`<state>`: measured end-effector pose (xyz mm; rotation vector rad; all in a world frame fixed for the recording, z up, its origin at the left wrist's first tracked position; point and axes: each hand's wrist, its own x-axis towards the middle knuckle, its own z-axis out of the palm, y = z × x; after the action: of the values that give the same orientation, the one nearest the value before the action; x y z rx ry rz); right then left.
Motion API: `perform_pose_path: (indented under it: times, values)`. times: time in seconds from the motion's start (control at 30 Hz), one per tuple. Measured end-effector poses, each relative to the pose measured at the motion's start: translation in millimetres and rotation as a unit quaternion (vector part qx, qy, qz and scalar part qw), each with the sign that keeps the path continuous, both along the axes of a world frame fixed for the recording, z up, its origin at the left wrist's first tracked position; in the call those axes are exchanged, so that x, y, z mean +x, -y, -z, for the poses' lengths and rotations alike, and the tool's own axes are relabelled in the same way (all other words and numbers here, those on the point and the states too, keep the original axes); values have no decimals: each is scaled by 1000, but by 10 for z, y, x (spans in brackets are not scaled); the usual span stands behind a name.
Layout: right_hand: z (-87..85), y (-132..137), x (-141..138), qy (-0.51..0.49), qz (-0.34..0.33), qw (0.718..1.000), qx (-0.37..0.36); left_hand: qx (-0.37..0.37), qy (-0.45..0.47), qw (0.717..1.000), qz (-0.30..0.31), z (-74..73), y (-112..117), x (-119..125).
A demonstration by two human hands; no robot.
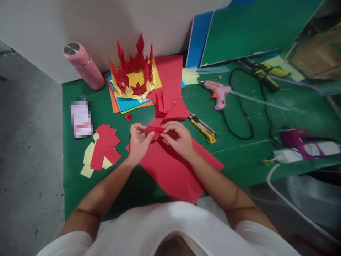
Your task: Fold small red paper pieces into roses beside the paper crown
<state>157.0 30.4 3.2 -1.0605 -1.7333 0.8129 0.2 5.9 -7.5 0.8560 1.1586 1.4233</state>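
A small piece of folded red paper (153, 133) is held up between both of my hands, over a large red paper sheet (176, 174). My left hand (140, 140) pinches its left side with thumb and fingers. On the other side, my right hand (179, 138) grips the right edge between thumb and forefinger. Just beyond lie folded red paper pieces (172, 106). A tiny red paper rose (128, 116) sits to the left of them. Further back, a red and yellow paper crown (133, 78) stands on stacked coloured sheets (128, 105).
Left are a pink flask (85, 67), a blurred phone (81, 119) and red and cream paper strips (102, 149). Right are a yellow utility knife (204, 128), a pink glue gun (218, 93) with a black cord, and a power strip (295, 153). Boards (253, 33) lean behind.
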Motion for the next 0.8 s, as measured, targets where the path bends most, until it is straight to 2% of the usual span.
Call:
perform_pose_path:
  times: [0.1,0.3,0.57,0.8]
  values:
    - [16,-14,15,4,-9,1000,-24,20,-44,999,-13,14,2,-21]
    - [41,-31,47,32,-54,998,-28,42,-170,984,13,-31,-4,-87]
    - [49,-34,64,34,-69,995,-65,33,-183,982,10,-23,-11,-73]
    - [22,-17,48,-8,-71,991,-112,26,-208,978,21,-26,11,-83]
